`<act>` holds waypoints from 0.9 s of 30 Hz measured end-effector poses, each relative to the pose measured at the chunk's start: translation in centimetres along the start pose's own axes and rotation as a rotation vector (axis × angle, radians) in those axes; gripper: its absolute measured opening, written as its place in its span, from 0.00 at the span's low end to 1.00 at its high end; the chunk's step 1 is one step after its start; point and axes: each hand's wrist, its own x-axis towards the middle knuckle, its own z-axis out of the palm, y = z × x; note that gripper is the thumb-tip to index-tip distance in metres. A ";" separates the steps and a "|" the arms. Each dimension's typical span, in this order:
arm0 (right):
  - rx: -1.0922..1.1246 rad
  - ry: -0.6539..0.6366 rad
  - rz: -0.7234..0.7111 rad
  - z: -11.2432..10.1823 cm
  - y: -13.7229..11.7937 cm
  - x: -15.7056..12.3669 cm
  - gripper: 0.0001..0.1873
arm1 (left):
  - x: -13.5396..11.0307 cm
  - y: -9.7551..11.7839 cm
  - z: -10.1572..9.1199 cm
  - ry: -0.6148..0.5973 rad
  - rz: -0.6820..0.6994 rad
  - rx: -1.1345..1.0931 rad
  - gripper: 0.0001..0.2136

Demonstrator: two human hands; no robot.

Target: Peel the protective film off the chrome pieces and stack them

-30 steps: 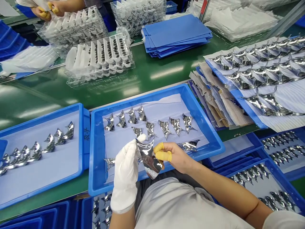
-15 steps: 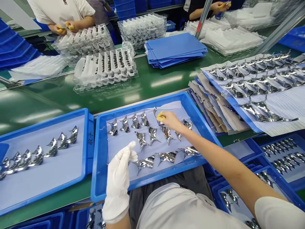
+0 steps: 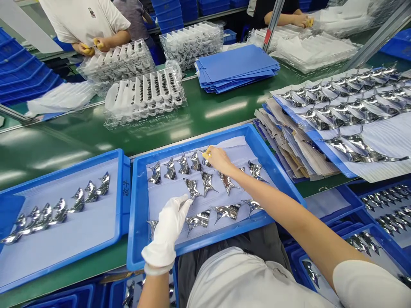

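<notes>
Shiny chrome-coloured pointed pieces lie in rows on white sheeting in a blue tray [image 3: 136,171]. My right hand [image 3: 218,160], with yellow finger covers, is at the far row, its fingers closed on a chrome piece [image 3: 206,162] that is partly hidden by them. My left hand [image 3: 168,226], in a white glove, is over the near left part of the tray. Its fingers stretch towards the lower tip of another chrome piece [image 3: 192,188], with a small gap between fingertips; whether they touch it is unclear. Part of a chrome piece [image 3: 152,226] shows beside the glove.
A second blue tray [image 3: 118,192] with chrome pieces stands to the left. On the right are stacked sheets [image 3: 295,141] and a board carrying larger chrome pieces [image 3: 349,115]. Blue sheets [image 3: 237,64] and clear packing trays [image 3: 144,96] lie beyond. Co-workers' hands [image 3: 96,45] are further back.
My right hand has moved left along the far row, with the chrome piece under its fingers. My left hand has moved right and forward, towards a middle-row piece.
</notes>
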 end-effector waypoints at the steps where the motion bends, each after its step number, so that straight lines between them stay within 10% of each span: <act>1: 0.013 -0.001 -0.030 -0.4 0.1 -0.9 0.12 | 0.5 -0.3 0.5 -0.006 0.011 0.033 0.10; 10: 0.143 -0.044 -0.158 -1.6 2.6 -8.8 0.10 | 2.6 -0.8 4.4 0.004 0.040 0.156 0.13; 15: 0.212 0.023 -0.225 -0.7 3.6 -11.2 0.09 | 2.2 1.5 1.2 -0.039 -0.005 0.085 0.12; 19: 0.310 0.113 -0.588 -0.2 3.1 -12.3 0.13 | 0.6 4.4 -1.9 -0.181 -0.056 -0.071 0.16; 23: 0.469 -0.117 -0.741 0.0 2.3 -13.1 0.15 | -0.6 6.4 -2.5 -0.304 -0.130 -0.278 0.19; 27: 0.854 -0.467 -0.509 0.7 1.9 -13.9 0.15 | -0.6 6.4 -1.1 -0.183 -0.203 -0.447 0.18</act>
